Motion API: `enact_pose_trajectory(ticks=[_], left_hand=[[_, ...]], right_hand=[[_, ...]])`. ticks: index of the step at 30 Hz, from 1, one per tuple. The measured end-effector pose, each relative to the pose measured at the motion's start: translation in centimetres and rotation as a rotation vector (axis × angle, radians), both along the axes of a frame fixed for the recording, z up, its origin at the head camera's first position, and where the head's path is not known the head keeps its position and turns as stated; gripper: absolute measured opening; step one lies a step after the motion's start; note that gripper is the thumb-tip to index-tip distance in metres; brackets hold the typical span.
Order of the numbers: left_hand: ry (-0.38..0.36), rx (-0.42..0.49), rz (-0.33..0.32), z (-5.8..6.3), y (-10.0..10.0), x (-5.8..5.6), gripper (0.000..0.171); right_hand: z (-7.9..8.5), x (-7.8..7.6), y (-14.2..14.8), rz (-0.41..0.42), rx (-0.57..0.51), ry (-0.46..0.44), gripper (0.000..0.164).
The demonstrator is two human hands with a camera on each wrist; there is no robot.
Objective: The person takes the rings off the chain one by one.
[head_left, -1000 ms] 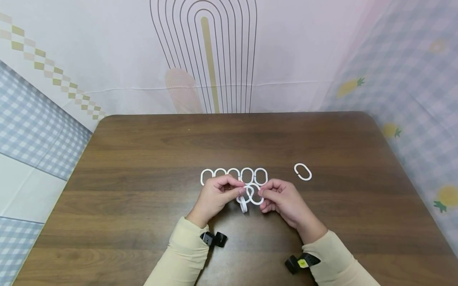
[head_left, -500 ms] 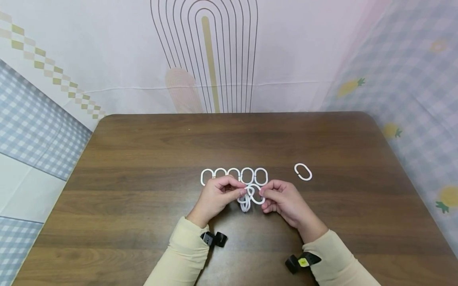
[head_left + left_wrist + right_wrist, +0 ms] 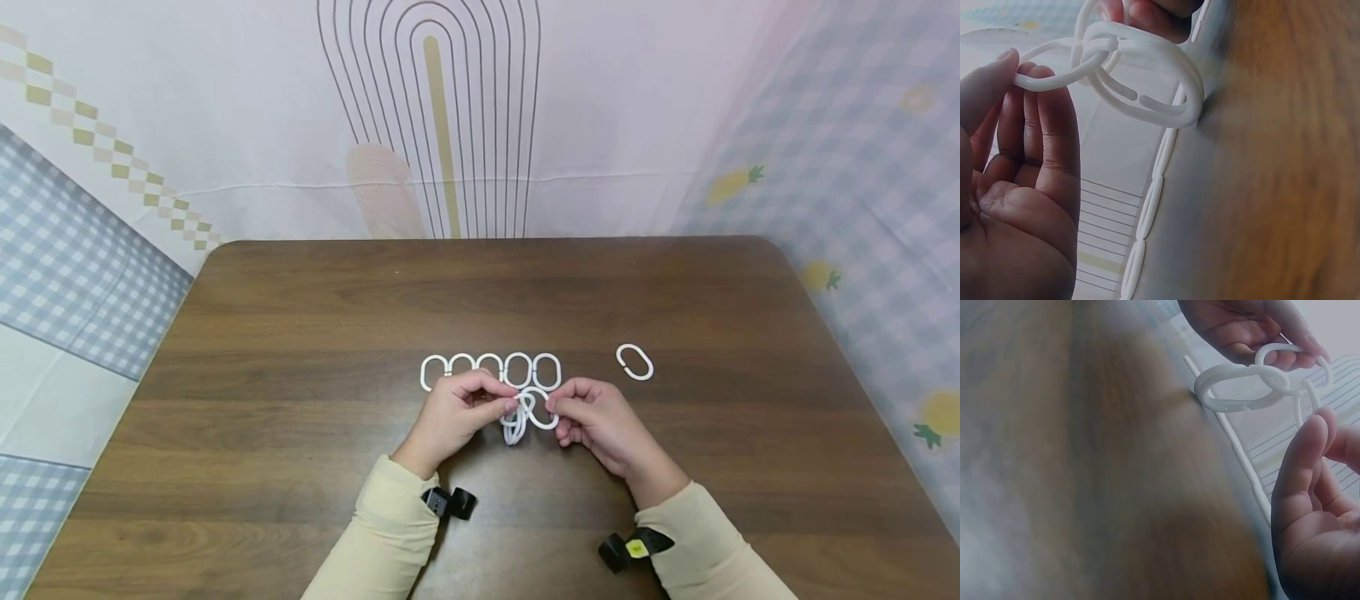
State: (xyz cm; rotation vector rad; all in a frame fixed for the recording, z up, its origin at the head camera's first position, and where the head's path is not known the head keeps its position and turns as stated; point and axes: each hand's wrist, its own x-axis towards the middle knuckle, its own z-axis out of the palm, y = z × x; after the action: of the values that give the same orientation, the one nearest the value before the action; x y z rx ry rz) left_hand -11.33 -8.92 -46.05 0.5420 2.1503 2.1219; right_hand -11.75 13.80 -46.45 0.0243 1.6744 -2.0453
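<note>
My left hand (image 3: 465,412) pinches a white oval split link (image 3: 1054,82) between thumb and fingertips. Opposite it, my right hand (image 3: 600,421) pinches another white link (image 3: 543,427), its far side passing through the joined cluster. Two or so further links (image 3: 1192,94) hang bunched below the crossing, low over the table; the right wrist view shows these hanging links (image 3: 1210,387) with small gaps in their sides. Just beyond the hands, a row of similar links (image 3: 547,355) lies side by side on the wood, partly covered by the left hand.
One loose white link (image 3: 649,367) lies apart on the brown wooden table (image 3: 300,317), to the right of the row. Black wrist cameras (image 3: 462,503) are strapped over both sleeves. A patterned cloth (image 3: 615,108) hangs behind the table's far edge.
The hanging links have swung from nearly edge-on to a bunched, wider loop beneath the crossing. My right hand has shifted slightly right with its link; the left hand is nearly still.
</note>
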Motion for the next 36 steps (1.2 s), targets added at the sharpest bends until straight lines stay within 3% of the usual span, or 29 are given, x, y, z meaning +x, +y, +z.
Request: enact_pose_trajectory(ticks=[15,23,36], left_hand=[[-0.006,-0.056,-0.028,-0.1,0.1,0.0,0.009],[0.008,-0.035,-0.021,-0.3,-0.2,-0.1,0.009],[-0.011,-0.022,-0.032,-0.2,-0.1,-0.1,0.009]], right_hand=[[-0.6,-0.3,0.5,-0.008,0.023,0.008,0.009],[-0.6,-0.7,1.5,-0.095,0.022,0.002,0.011],[-0.8,-1.0,1.6,-0.160,0.014,0.057,0.005]])
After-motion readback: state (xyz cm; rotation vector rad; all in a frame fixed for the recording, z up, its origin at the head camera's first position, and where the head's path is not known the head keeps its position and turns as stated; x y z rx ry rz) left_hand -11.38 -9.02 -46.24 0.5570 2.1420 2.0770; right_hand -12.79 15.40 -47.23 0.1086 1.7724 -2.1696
